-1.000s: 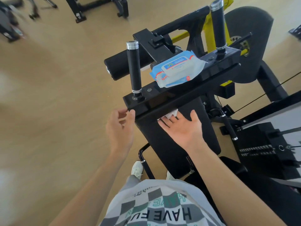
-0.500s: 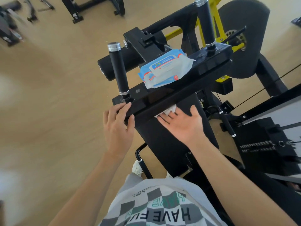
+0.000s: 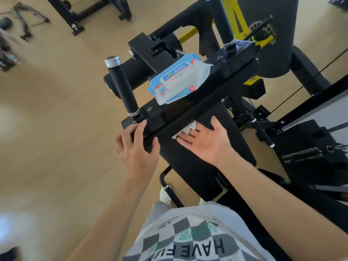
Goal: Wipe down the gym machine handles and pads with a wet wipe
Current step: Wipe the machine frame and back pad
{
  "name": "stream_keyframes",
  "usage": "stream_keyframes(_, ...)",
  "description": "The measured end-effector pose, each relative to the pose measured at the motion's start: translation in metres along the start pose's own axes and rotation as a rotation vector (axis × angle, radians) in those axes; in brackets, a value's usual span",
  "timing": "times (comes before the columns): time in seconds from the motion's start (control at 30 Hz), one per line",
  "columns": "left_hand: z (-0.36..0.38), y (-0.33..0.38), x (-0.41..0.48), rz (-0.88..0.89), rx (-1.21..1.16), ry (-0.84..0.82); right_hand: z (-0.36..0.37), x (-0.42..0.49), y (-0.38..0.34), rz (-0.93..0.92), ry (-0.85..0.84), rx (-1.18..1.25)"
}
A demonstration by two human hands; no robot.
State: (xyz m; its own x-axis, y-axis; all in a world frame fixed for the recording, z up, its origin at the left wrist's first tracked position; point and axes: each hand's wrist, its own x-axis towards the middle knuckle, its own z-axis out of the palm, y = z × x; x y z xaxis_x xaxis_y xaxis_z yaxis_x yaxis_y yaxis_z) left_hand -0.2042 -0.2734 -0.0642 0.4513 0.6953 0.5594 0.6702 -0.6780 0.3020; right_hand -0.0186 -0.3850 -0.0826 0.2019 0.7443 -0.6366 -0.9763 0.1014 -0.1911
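With your right hand [image 3: 207, 145] flat, fingers straight, press the wet wipe [image 3: 185, 129] firmly along the pad [image 3: 197, 170]. Your left hand [image 3: 137, 150], curled round the near-left corner of the frame [image 3: 188, 112], steadies it.

Black machine platform [image 3: 169, 115]; wet-wipe pack [image 3: 178, 80] lies flat on top.

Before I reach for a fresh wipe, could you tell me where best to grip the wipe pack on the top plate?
Pinch the wipe pack across its long sides, coming down from above: it lies flat on the top plate, its middle clear of the near handle and the far handle.
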Motion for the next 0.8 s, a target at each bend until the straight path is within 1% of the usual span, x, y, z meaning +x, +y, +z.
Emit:
stream_keyframes(0.1, 0.006, 0.002, -0.003, -0.003, 0.003, 0.021, -0.003, 0.005, -0.023, -0.087, 0.038, 0.062)
stream_keyframes(0.2, 0.012, 0.005, -0.004, -0.017, 0.025, 0.036, 0.0, 0.009, -0.019, -0.117, 0.047, 0.078)
stream_keyframes(0.3, 0.017, 0.01, -0.008, -0.023, 0.071, 0.043, 0.007, 0.008, 0.008, -0.042, 0.019, 0.014)
stream_keyframes(0.4, 0.017, 0.017, -0.011, -0.067, 0.143, 0.009, 0.004, 0.006, 0.027, 0.06, -0.029, -0.02)
stream_keyframes(0.5, 0.013, 0.023, -0.007, -0.074, 0.179, -0.012, -0.002, 0.006, 0.017, 0.056, -0.031, -0.011)
stream_keyframes(0.57, 0.011, 0.028, 0.005, 0.009, 0.162, 0.011, -0.005, 0.008, 0.001, 0.005, -0.005, 0.002)
stream_keyframes(0.67, 0.012, 0.041, 0.035, 0.214, 0.09, 0.027, -0.007, 0.011, -0.029, -0.087, 0.024, 0.012)
stream_keyframes(0.73, 0.016, 0.054, 0.06, 0.325, 0.078, -0.047, -0.008, 0.012, -0.049, -0.14, 0.04, 0.018)
stream_keyframes(0.8, 0.026, 0.067, 0.082, 0.409, 0.101, -0.166, -0.011, 0.014, -0.066, -0.187, 0.048, 0.04)
